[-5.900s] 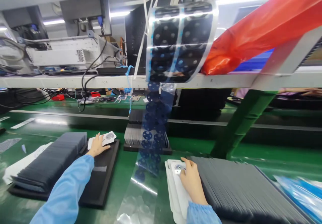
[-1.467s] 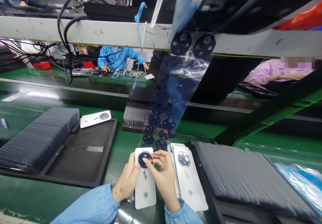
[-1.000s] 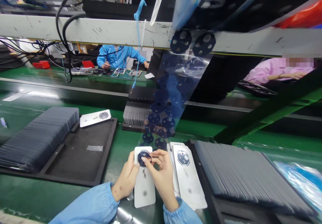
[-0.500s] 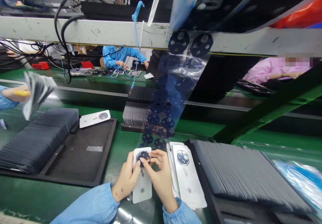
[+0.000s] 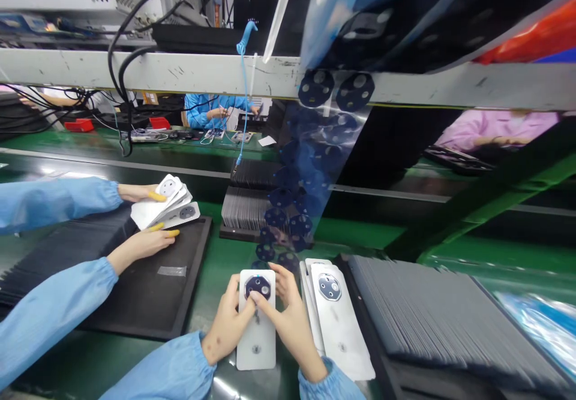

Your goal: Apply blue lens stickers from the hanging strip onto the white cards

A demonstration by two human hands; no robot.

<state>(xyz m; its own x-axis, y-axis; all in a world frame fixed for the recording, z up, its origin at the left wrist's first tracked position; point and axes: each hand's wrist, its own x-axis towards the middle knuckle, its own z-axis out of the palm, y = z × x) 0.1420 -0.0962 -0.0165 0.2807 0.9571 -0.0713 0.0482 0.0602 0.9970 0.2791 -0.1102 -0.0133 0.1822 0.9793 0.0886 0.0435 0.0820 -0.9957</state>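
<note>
A white phone back panel (image 5: 256,343) lies in front of me with its camera end away from me. A dark round camera sticker (image 5: 260,286) covers its camera area. My left hand (image 5: 229,322) grips the panel's left edge, thumb at the sticker's lower rim. Fingers of my right hand (image 5: 288,322) wrap the right edge, and its thumb presses beside the left one. Behind the panel, a clear film strip (image 5: 310,196) of dark round stickers hangs down from the shelf. A small pile of white phone panels (image 5: 344,334) lies to my right, the top one with a sticker on.
At left, a co-worker's gloved-fingertip hands (image 5: 144,247) hold several white panels (image 5: 155,208) over a black tray (image 5: 135,304). Dark sheets fill a rack (image 5: 441,310) at right and a smaller one (image 5: 245,208) behind. A shelf beam (image 5: 189,73) crosses above.
The sticker, tilted under my fingers before, now lies flat on the panel. My right fingers have moved to the panel's edge. The co-worker's hands brought a bunch of panels over the left tray.
</note>
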